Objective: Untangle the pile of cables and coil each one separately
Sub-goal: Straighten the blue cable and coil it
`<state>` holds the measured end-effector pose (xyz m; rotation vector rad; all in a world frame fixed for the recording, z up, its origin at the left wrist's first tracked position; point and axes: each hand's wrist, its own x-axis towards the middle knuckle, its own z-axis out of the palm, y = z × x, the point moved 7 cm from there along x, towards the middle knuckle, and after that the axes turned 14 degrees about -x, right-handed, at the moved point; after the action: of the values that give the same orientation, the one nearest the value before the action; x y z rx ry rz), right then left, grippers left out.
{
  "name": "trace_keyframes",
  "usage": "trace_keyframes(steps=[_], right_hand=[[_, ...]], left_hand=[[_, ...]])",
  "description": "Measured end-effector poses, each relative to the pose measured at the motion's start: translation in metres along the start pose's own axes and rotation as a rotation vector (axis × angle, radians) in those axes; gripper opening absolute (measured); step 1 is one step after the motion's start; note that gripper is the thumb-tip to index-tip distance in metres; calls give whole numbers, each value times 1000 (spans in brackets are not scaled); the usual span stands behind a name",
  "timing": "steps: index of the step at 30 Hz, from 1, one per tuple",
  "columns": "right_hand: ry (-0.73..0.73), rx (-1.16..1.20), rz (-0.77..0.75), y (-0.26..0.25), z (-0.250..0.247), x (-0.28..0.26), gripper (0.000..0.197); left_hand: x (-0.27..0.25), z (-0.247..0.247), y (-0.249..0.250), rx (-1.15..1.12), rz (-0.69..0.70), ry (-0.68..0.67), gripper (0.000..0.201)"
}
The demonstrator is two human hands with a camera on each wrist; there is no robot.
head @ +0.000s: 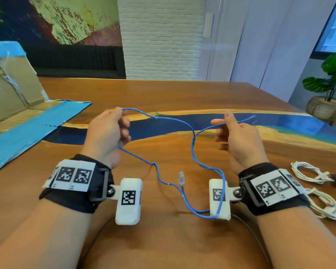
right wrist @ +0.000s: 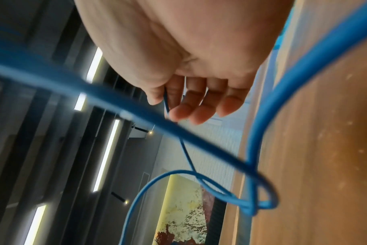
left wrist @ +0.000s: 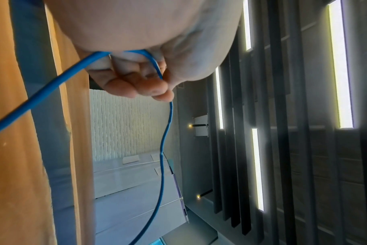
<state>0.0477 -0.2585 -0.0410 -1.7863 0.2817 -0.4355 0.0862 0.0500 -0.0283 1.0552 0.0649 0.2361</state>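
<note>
Both hands hold the blue cable [head: 192, 144] above the table [head: 163, 94]: the left hand [head: 107, 133] curls around it, the right hand [head: 235, 136] pinches it. Feeding even loops into the left hand should avoid the crossing between them.

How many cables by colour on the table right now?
Blue cable: 1, held up between left hand and right hand
White cables: 2, coiled, one further away, one nearer, both right of the right wrist
Total: 3
</note>
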Motion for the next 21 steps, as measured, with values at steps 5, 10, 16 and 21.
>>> trace_keyframes(steps=[5, 10, 16, 21], right_hand=[[-191, 131, 40, 6, 25, -3, 25], [-422, 128, 105, 10, 60, -21, 23], [-351, 76, 22, 6, 66, -27, 27], [-132, 20, -71, 1, 42, -13, 36]], left_hand=[[-7, 9, 0, -20, -18, -87, 23], [-23, 35, 0, -18, -24, -322, 20], [-35, 45, -5, 107, -18, -476, 23], [-37, 46, -6, 157, -55, -542, 24]])
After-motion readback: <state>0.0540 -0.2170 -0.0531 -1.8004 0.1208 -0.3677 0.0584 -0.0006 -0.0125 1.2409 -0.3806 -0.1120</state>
